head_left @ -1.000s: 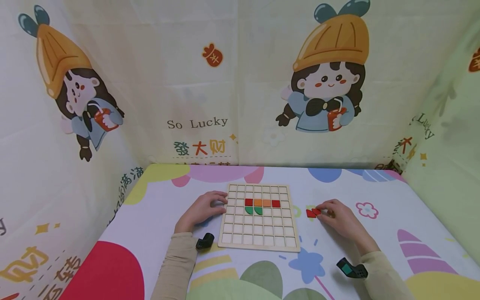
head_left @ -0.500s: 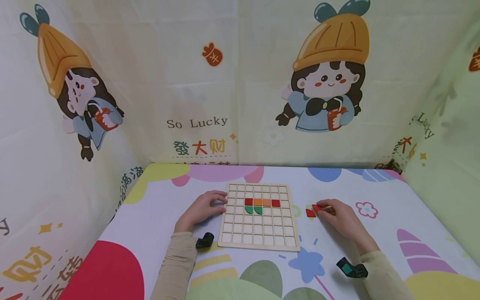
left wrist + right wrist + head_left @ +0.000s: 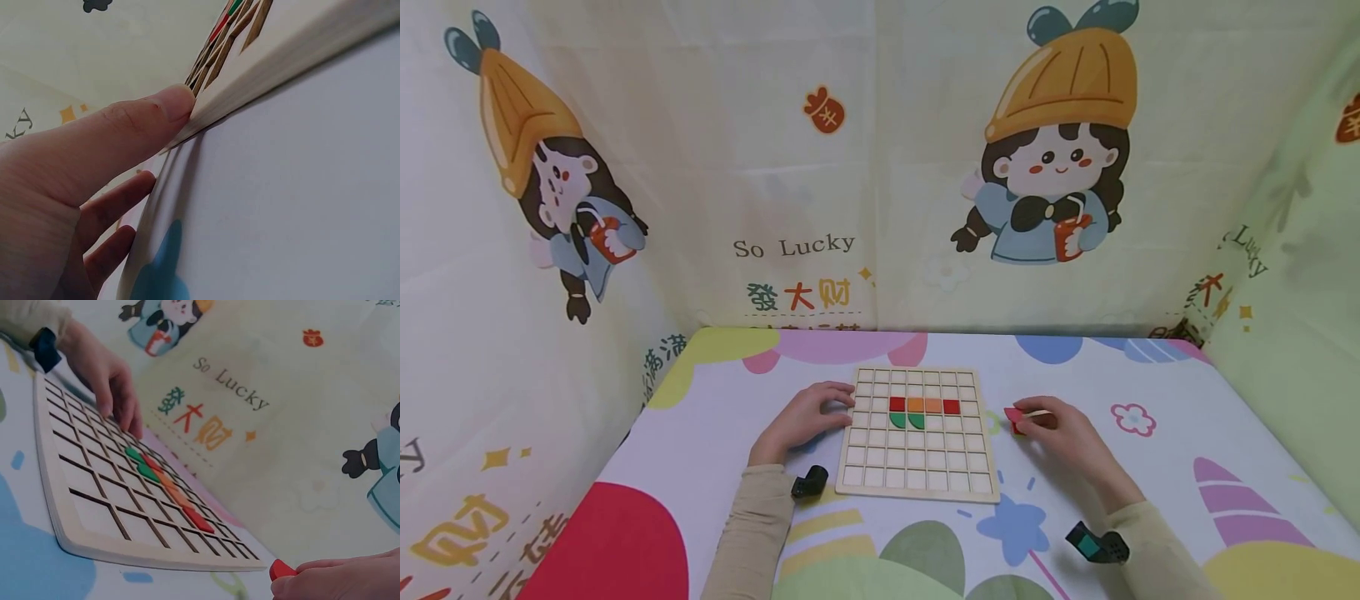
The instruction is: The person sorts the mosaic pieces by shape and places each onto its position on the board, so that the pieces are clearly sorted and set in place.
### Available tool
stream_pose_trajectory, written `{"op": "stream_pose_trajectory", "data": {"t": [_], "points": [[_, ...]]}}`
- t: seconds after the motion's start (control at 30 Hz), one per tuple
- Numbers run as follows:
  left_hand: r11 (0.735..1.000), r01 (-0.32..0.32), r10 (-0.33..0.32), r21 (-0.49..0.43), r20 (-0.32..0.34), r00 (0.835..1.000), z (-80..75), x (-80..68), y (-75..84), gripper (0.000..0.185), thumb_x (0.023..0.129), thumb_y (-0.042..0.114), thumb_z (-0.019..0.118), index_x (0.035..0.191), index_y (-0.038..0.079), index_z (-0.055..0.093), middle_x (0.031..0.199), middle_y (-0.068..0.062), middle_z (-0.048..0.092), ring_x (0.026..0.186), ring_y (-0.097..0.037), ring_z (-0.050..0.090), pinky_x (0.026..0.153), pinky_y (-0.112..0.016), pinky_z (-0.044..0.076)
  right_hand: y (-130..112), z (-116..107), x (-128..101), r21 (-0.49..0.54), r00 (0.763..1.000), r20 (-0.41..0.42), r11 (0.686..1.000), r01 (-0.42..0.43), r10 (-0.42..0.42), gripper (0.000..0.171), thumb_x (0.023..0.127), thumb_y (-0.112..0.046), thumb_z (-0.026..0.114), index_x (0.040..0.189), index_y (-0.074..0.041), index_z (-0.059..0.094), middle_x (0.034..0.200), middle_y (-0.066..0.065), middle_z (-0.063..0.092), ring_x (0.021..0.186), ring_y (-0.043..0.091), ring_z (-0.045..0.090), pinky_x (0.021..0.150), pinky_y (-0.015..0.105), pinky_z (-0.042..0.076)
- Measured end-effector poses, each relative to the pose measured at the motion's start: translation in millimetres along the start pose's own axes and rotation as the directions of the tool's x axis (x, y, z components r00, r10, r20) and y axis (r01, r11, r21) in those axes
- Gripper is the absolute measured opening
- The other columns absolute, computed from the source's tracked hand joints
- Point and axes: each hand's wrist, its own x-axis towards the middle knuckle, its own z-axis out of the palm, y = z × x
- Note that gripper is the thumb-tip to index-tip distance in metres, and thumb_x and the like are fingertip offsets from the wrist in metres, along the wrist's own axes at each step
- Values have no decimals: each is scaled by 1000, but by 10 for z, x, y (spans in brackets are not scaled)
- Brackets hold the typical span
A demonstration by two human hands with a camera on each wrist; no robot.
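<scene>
My right hand (image 3: 1067, 435) pinches a small flat red tile (image 3: 281, 569) between thumb and fingertips, just right of the board. Another red tile (image 3: 1017, 429) lies on the table beneath it, partly covered by the held one. My left hand (image 3: 805, 422) rests at the left edge of the square wooden grid board (image 3: 917, 497), its thumb (image 3: 172, 103) against the rim and its fingers loosely bent. In the board, a row runs red square (image 3: 897, 404), two orange squares (image 3: 924, 405), red square (image 3: 952, 407). Below its left part sit two green quarter-round tiles (image 3: 907, 421).
A patterned cloth with a blue star print (image 3: 1015, 529) covers the table. Behind and at both sides hang cartoon-print curtains (image 3: 917, 167). Each wrist wears a black device, one on the left (image 3: 810, 482) and one on the right (image 3: 1097, 543).
My right hand has picked up one red tile from beside the other and carried it slightly left, over the one on the table. The left hand and the board have stayed still.
</scene>
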Motion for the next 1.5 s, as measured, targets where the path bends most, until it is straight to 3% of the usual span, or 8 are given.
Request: {"op": "stream_pose_trajectory", "data": {"t": [0.2,0.77,1.5], "points": [[1000,4,-4,-10,0,1000,-6,-6,6,24,86,20,76,108,11,72,134,-5,59,132,-29,46,112,-48,34,-95,98,34,46,1000,9,999,-3,3,36,90,-22,71,123,-9,64,114,8,66,96,20,62,82,31,51],[1000,19,-19,0,-6,1000,4,1,-26,23,86,20,76,107,13,73,134,-2,59,132,-26,46,112,-46,34,-287,268,135,30,1000,19,1000,-5,4,36,89,-29,73,122,-14,66,118,5,64,95,19,60,82,33,50],[1000,14,-14,4,3,1000,11,22,-66,24,86,21,76,108,14,72,135,0,59,133,-23,45,113,-43,33,-326,338,164,35,1000,30,999,-9,8,34,90,-24,72,121,-11,65,119,7,64,95,19,62,82,33,50]]}}
